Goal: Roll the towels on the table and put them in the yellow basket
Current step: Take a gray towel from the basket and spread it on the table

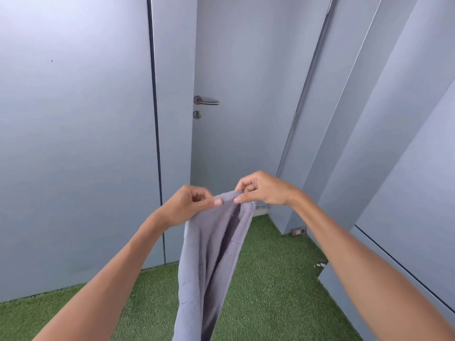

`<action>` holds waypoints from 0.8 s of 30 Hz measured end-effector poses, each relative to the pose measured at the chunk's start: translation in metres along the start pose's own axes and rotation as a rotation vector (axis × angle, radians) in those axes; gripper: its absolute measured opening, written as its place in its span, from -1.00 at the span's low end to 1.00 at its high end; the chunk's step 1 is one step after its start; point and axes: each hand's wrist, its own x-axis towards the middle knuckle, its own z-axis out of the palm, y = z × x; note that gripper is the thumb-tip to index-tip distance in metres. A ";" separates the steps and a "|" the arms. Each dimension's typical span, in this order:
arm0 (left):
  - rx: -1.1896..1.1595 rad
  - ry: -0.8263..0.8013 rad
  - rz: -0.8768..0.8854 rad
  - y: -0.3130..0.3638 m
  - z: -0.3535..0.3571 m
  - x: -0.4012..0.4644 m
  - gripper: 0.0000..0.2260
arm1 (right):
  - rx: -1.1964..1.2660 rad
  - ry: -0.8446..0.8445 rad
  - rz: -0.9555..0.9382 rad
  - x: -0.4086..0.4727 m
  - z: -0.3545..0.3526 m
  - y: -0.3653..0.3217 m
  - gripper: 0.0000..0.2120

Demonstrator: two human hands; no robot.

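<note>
A lilac-grey towel [211, 262] hangs down in front of me, folded lengthwise, its lower end running out of the bottom of the view. My left hand [187, 205] pinches its top edge on the left. My right hand [261, 189] pinches the same edge on the right, a short span from the left. Both arms are stretched forward at about chest height. Neither the table nor the yellow basket is in view.
A grey door [236, 94] with a metal lever handle [205, 101] stands straight ahead, between grey wall panels. Green artificial turf [275, 279] covers the floor. A small socket box [298, 231] sits low on the right wall.
</note>
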 end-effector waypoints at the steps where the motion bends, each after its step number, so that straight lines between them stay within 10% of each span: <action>1: 0.013 -0.052 -0.056 -0.009 0.000 -0.002 -0.62 | -0.027 0.019 0.012 -0.001 -0.007 0.003 -0.80; 10: 0.065 -0.073 -0.207 -0.046 -0.014 -0.010 -0.63 | -0.128 0.330 0.140 -0.029 -0.054 0.038 -0.88; 17: 0.128 -0.088 0.105 0.007 0.017 0.030 -0.68 | -0.054 -0.040 0.130 -0.011 -0.021 0.021 -0.52; 24: 0.071 -0.090 0.066 0.012 0.021 0.032 -0.74 | -0.018 0.022 0.028 -0.004 -0.017 0.015 -0.86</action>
